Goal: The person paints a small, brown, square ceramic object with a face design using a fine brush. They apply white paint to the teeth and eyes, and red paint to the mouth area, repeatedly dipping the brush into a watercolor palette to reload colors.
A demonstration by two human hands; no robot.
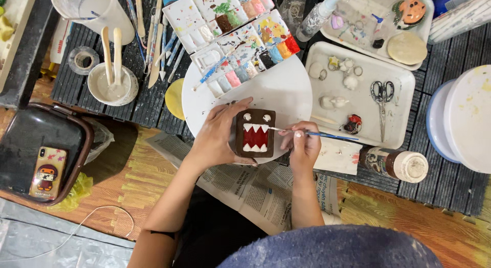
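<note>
Brown monster-face block (255, 133) is gripped at its side by left hand (221, 136), fingers curled. Blue-handled paintbrush (317, 135) is pinched by right hand (305, 145), just beside; tip is touched to block's teeth.

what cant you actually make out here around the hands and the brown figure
- Head view: the left side and back of the brown square figure are covered by the left hand.
- The paintbrush tip is too small to tell what paint it carries.
- The right hand hides its own grip on the handle.
- The paint palette is cut off by the top edge.
</note>
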